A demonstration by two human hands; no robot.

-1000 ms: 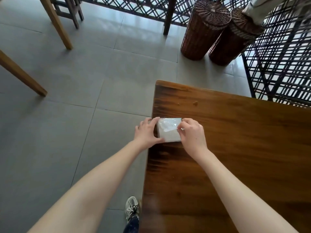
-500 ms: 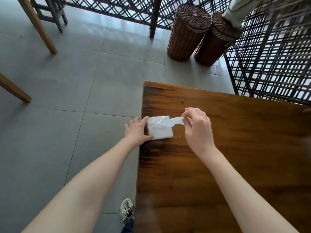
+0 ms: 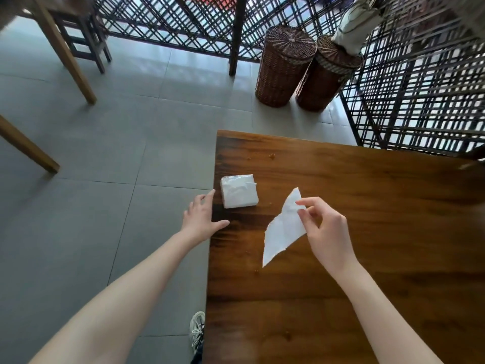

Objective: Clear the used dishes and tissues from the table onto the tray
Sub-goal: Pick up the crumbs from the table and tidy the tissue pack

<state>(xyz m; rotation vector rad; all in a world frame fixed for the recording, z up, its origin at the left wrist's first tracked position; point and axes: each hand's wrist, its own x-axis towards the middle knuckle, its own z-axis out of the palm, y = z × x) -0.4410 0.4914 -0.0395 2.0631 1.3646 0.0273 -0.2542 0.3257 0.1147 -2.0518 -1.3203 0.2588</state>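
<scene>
Fingers (image 3: 304,206) of the right hand (image 3: 325,232) pinch one tissue (image 3: 283,232); left hand (image 3: 202,219) splayed, empty; wipe crumbs (image 3: 271,155) toward the table (image 3: 367,258) edge.

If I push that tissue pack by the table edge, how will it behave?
The tissue pack looks soft and light, so it would probably slide and dent rather than tip. Its glossy wrap may be slippery. It sits near the table edge, so a leftward push risks dropping it.

Table (image 3: 367,258) cropped right and below

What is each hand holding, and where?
Right hand pinches a tissue by its upper edge. Left hand holds nothing, open beside the tissue pack.
</scene>
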